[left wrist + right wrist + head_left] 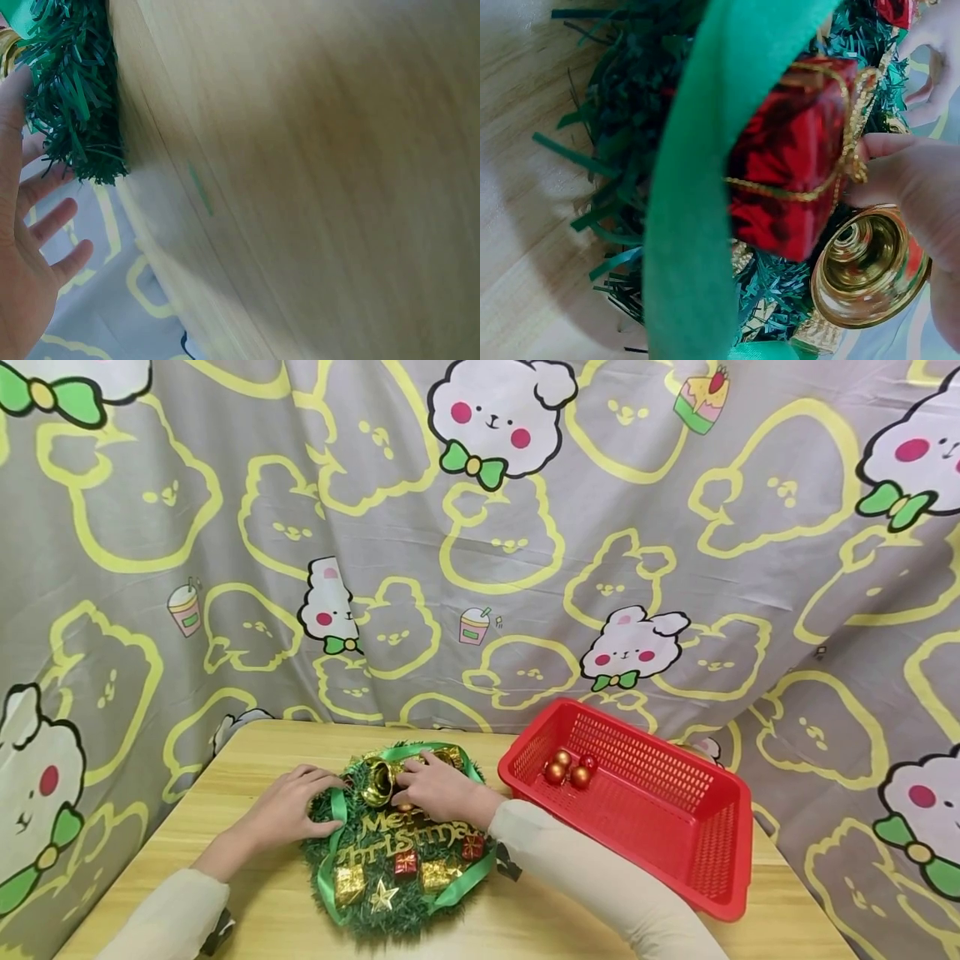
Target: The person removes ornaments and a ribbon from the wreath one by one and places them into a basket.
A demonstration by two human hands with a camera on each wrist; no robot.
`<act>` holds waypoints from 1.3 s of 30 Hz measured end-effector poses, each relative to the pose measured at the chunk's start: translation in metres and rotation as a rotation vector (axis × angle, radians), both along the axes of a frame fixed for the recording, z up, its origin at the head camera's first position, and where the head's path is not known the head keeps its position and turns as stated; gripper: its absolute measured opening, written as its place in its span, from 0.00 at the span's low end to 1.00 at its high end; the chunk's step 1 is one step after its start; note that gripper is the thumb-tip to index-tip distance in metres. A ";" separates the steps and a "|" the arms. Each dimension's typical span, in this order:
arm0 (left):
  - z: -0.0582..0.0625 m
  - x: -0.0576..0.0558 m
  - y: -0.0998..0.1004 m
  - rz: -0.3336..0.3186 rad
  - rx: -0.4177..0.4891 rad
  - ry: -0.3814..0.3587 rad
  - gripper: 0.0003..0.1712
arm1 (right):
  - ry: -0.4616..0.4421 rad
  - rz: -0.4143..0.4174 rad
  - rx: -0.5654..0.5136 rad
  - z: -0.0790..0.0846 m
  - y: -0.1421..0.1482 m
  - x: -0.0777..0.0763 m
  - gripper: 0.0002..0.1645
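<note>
A green tinsel wreath [373, 870] lies flat on the wooden desk [262, 760], to the left of a red basket [645, 822], with both hands at it. The left hand [300, 802] is at the wreath's left edge, close to the green ribbon [339, 806] that runs around it; its fingers are spread and loosely extended along the tinsel fringe. The right hand [442, 793] reaches over the upper part of the wreath, just beside a gold bell [380, 782]. Its fingers are bent downward, and a small coppery patch shows beneath them, but I cannot tell whether they grip anything. In the right wrist view, that hand overlaps the gold cord bow [859, 142] on a red gift box [787, 165], with the bell's open mouth just beside it

Gold lettering [408, 839] crosses the middle of the wreath; below it sit gold parcels [350, 883] and a gold star [383, 896]. Inside the basket, three gold baubles [555, 773] and a red bauble [588, 763] cluster toward the left end. A grey curtain [405, 535] with yellow-outlined cartoon animals hangs behind the desk
</note>
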State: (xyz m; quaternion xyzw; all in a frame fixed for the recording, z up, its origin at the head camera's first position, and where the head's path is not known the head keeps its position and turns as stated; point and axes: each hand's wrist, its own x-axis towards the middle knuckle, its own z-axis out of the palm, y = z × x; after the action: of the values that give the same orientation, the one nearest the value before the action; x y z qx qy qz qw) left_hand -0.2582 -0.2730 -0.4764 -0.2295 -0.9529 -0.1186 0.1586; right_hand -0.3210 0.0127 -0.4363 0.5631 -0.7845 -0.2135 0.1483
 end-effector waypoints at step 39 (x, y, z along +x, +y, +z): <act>-0.002 0.001 0.000 -0.001 0.000 0.020 0.31 | 0.134 0.149 -0.136 0.003 0.001 -0.001 0.07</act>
State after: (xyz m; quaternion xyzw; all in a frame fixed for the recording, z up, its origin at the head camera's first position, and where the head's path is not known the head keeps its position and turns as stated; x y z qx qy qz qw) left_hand -0.2572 -0.2734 -0.4787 -0.2314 -0.9511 -0.1164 0.1683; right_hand -0.3221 0.0134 -0.4335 0.5928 -0.7416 -0.1853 0.2535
